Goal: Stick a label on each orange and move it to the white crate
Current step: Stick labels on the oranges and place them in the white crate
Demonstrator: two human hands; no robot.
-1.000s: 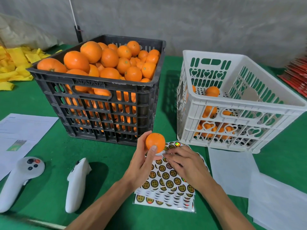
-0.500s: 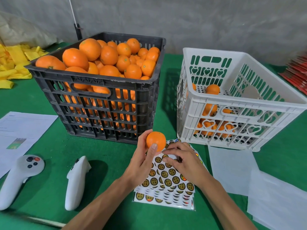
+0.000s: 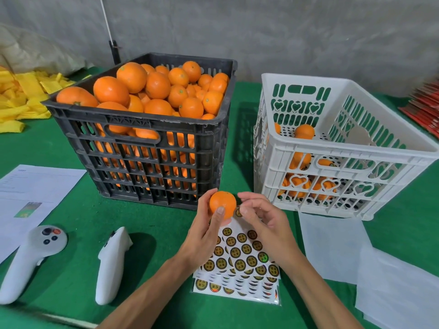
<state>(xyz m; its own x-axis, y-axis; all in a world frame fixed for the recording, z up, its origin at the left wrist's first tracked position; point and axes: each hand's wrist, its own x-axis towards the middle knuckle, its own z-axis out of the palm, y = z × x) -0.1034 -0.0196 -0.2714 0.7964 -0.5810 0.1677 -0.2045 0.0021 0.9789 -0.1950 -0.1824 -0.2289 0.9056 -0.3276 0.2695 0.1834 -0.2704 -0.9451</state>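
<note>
Far left at 9 o'clock: printed paper sheet point(image 3: 35, 193), text too small to read, with yellow foam sleeves point(image 3: 21, 100) piled behind at 10. Two white controllers point(image 3: 28, 262) lie at 8 on the green table point(image 3: 152, 236); the left one shows buttons, one of them red. Black crate point(image 3: 147, 148) at 11 to 12, heaped with oranges over the rim. Centre, just in front of the black crate's right corner: left hand point(image 3: 204, 236) grips a single orange point(image 3: 222, 204), thumb across its front, lifted above the sticker sheets. Right hand point(image 3: 263, 222) just beside it at the orange's 3 o'clock, thumb and forefinger pinching a small round label point(image 3: 238, 212) right at the fruit's side; cannot tell if the label is touching the peel. Sticker sheets point(image 3: 240, 264) stacked under both hands at 6, rows of round black-and-gold labels with Chinese characters, seemingly 精选水果. White crate point(image 3: 344, 148) at 1 to 2, heart-shaped cutouts, a few oranges on its floor. Blank white backing papers point(image 3: 332, 248) at 4 to 5. Red packets point(image 3: 425, 108) at far right edge, print unreadable.
</note>
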